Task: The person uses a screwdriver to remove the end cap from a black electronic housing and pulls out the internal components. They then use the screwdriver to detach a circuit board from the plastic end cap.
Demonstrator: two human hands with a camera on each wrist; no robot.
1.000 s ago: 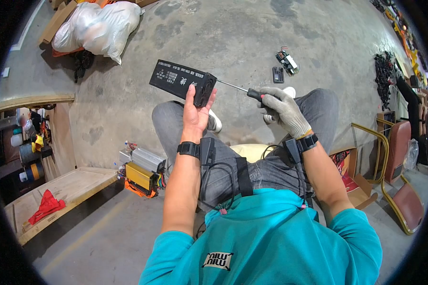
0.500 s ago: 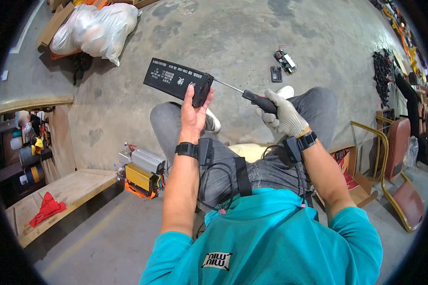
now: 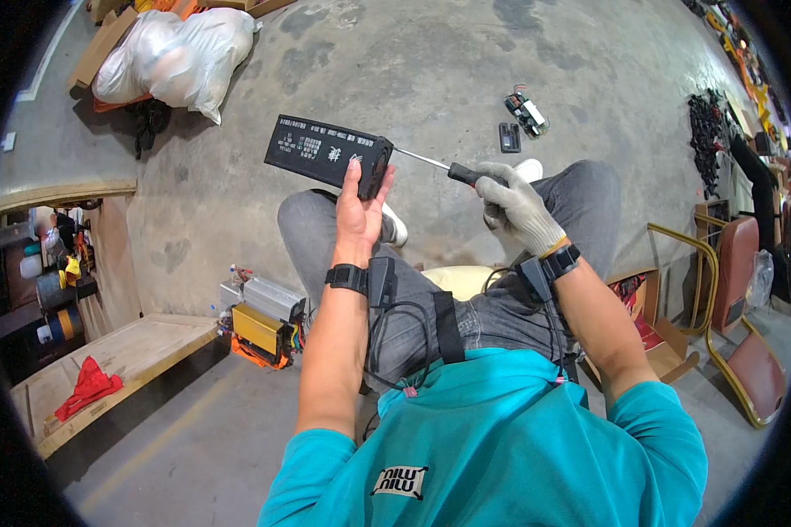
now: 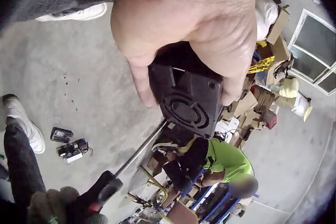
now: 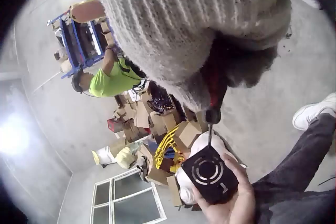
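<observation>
A long black case with white lettering rests in my bare left hand, gripped near its end, thumb on one side and fingers on the other. Round vent slots mark that end face in the left wrist view. My right hand, in a grey knit glove, grips a screwdriver by its black and red handle. The metal shaft reaches to a corner of the vented end, its tip right at the edge. Beyond the hands, a circuit board lies on the floor beside a small black cover.
Metal units with wires stand on the floor at left, near a low wooden board with a red cloth. White sacks sit at upper left. At right are chairs and an open carton. Another person bends further off.
The case has shifted slightly left, with the screwdriver tip staying at its end. My right fingers loosened, baring more of the handle, then closed further forward over it.
</observation>
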